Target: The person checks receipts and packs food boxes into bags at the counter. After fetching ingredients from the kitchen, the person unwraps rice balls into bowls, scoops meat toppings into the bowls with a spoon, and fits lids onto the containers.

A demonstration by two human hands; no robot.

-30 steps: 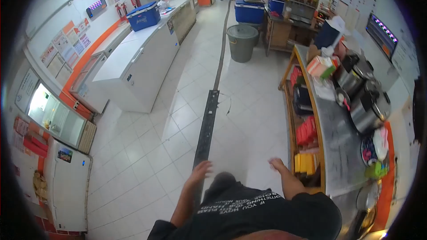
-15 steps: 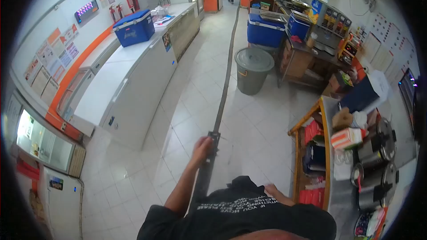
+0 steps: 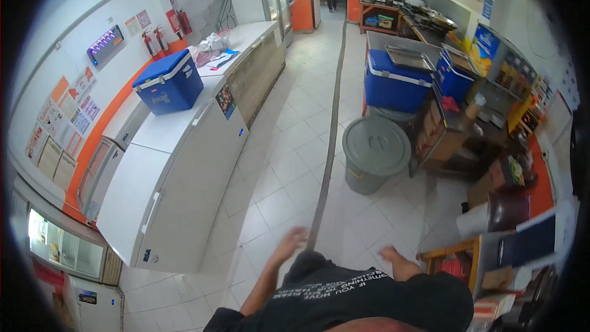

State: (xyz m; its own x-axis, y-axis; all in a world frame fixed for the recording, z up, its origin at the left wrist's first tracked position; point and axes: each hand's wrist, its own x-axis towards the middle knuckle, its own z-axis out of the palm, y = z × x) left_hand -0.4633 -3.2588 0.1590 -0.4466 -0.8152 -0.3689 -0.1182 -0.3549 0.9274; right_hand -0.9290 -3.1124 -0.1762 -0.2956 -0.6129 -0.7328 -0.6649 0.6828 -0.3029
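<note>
Above the pale tiled floor [image 3: 270, 209], both bare hands are in the air, well apart, one at each side of the body. The left hand [image 3: 290, 245] has its fingers loosely spread, and no object is visible in it. The right hand [image 3: 391, 256] is blurred and partly bent; I cannot tell if its fingers are pressed together, but I see nothing pinched.

Closest to the left hand is the dark floor strip [image 3: 332, 141], whose long axis goes straight ahead, just beside the fingers in this view. The grey-green bin [image 3: 376, 147], with lid on and standing upright, lies ahead of both hands, and the right one is nearer to it. The wooden shelf [image 3: 448, 249] is near the right hand, on its outer side. The white chest freezer [image 3: 203, 166] lies to the left, its long axis pointing away from the body.

About writing, the black shirt [image 3: 375, 289] carries white words (upside down for this view), of which "IF YOU HAVE", "SOMETHING" and "PLEASE" can be read. Letters on the blue cooler [image 3: 169, 83] and the wall posters [image 3: 61, 120] are too small for me.
</note>
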